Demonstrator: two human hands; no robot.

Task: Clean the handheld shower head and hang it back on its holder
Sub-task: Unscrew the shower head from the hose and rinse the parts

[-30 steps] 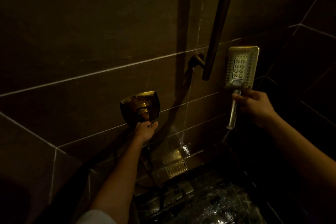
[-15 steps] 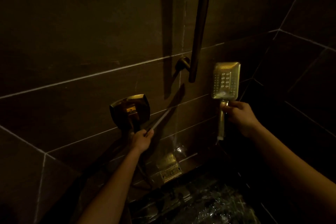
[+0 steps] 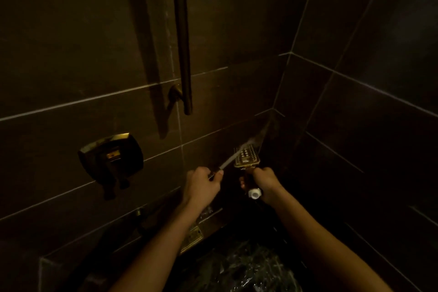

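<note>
My right hand (image 3: 264,181) grips the handle of the gold handheld shower head (image 3: 246,157), whose square nozzle face tilts up and away from me, low near the wall corner. The handle's white end (image 3: 254,194) sticks out below my fist. My left hand (image 3: 201,185) is closed on a small sprayer nozzle (image 3: 211,175). A thin white jet of water (image 3: 233,157) runs from it up to the right onto the shower head's face. The holder is not in view.
A dark vertical slide bar (image 3: 182,38) is fixed to the brown tiled wall above. A gold square mixer valve (image 3: 111,157) sits on the wall at the left. A gold plate (image 3: 193,238) and wet dark floor (image 3: 237,268) lie below.
My right hand has lowered the shower head and tilted it flat. My left hand has moved right from the valve with the sprayer, and its jet now hits the shower head.
</note>
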